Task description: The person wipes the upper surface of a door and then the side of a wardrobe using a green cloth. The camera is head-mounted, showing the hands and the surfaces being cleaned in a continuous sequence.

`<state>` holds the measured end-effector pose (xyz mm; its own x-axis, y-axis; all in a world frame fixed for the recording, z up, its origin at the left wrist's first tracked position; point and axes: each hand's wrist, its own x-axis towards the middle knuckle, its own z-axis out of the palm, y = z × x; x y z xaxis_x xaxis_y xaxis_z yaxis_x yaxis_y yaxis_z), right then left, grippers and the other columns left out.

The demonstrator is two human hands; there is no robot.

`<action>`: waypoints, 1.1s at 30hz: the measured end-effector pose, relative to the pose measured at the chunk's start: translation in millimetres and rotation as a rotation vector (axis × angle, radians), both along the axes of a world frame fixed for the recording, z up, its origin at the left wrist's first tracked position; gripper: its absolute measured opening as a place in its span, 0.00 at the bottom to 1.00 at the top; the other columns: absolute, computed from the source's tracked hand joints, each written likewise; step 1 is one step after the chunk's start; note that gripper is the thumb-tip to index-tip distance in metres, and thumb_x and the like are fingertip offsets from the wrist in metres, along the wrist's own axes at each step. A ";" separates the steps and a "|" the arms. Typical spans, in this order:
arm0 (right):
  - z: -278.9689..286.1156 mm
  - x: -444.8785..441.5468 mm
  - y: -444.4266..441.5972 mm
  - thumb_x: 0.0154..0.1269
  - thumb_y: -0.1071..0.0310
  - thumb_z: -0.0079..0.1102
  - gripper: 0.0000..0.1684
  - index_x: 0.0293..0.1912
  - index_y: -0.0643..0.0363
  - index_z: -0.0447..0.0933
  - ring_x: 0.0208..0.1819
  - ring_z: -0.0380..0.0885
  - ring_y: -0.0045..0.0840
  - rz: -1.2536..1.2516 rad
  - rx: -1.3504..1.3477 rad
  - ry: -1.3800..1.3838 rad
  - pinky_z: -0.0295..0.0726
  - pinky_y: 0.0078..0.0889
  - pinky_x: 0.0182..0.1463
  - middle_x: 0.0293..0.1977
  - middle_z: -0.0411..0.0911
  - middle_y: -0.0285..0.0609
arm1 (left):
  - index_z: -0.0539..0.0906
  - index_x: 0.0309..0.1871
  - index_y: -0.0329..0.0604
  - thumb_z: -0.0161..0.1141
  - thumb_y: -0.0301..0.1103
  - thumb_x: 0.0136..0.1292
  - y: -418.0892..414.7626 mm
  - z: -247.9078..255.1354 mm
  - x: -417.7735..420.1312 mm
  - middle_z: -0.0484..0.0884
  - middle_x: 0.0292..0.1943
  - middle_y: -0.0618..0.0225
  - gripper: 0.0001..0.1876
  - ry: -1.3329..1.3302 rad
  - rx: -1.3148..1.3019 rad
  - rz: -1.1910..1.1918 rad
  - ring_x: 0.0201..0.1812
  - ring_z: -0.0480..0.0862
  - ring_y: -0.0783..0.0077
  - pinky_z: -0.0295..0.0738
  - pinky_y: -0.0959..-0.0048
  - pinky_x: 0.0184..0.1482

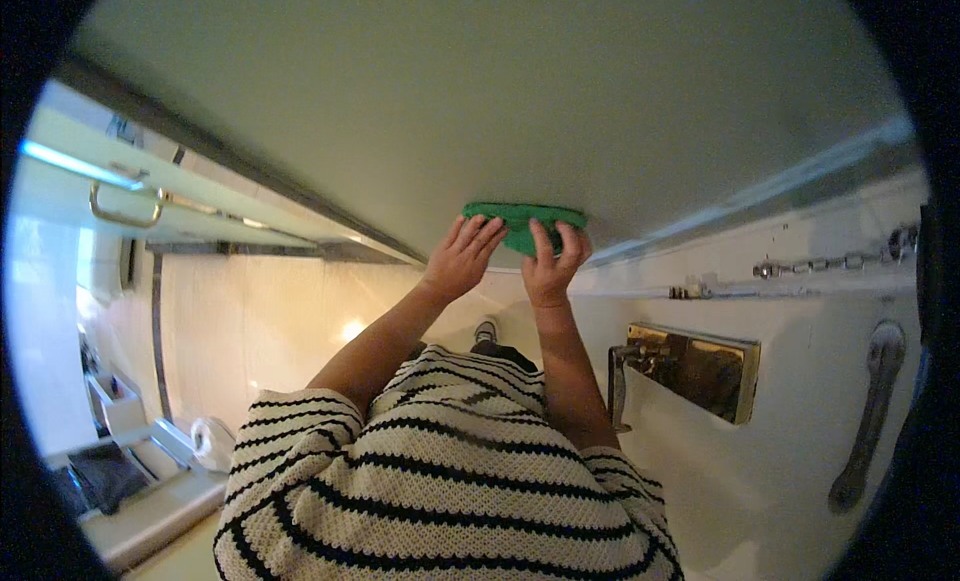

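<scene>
A folded green cloth (525, 215) lies against a broad, pale greenish panel (480, 93) in front of me. My left hand (463, 257) rests its fingertips on the left part of the cloth, with the palm free of it. Toward the cloth's right end, my right hand (553, 266) has its fingers spread and bent over the fabric, pressing or gripping it. Part of the cloth is hidden behind my fingers.
At right are a brass-coloured wall plate with a lever (694, 371), a metal chain (825, 264) and a grab bar (870, 423). To the left, a brass handle (126, 219) sits on a glass panel. A white roll (212, 442) stands lower left.
</scene>
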<state>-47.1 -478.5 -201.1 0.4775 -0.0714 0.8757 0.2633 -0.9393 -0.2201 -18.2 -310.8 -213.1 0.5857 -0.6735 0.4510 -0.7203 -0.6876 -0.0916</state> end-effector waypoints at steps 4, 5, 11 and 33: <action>-8.9 1.2 27.9 0.47 0.77 0.56 0.23 0.46 0.48 0.78 0.50 0.62 0.39 0.121 -0.141 0.126 0.66 0.43 0.53 0.49 0.64 0.41 | 0.71 0.57 0.43 0.53 0.30 0.53 27.5 -26.5 -12.0 0.68 0.59 0.55 0.25 0.048 -0.071 0.132 0.61 0.65 0.50 0.56 0.51 0.64; -8.3 3.6 35.0 0.46 0.78 0.55 0.24 0.46 0.50 0.78 0.50 0.62 0.39 0.141 -0.191 0.127 0.66 0.42 0.54 0.48 0.64 0.41 | 0.71 0.57 0.42 0.53 0.29 0.52 30.4 -24.8 -14.9 0.68 0.59 0.55 0.25 0.064 -0.115 0.156 0.61 0.65 0.50 0.56 0.51 0.64; 11.4 19.5 77.8 0.53 0.72 0.55 0.18 0.45 0.47 0.79 0.49 0.63 0.32 0.202 -0.364 0.072 0.69 0.38 0.51 0.47 0.68 0.34 | 0.71 0.57 0.42 0.52 0.27 0.52 62.6 -17.4 -22.1 0.67 0.59 0.54 0.25 0.097 -0.319 0.259 0.63 0.64 0.49 0.55 0.51 0.64; 57.5 49.3 151.1 0.56 0.65 0.58 0.14 0.45 0.45 0.79 0.52 0.64 0.23 0.335 -0.848 0.066 0.64 0.33 0.52 0.50 0.70 0.26 | 0.66 0.58 0.27 0.56 0.27 0.43 87.6 -30.5 -15.8 0.61 0.62 0.44 0.33 0.279 -0.886 0.358 0.66 0.55 0.41 0.49 0.49 0.66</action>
<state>2.2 -327.4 -143.6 0.4085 0.7350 0.5413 0.5624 -0.6697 0.4850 -34.0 -223.1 -243.7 0.8504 0.0774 0.5204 -0.3742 -0.6064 0.7016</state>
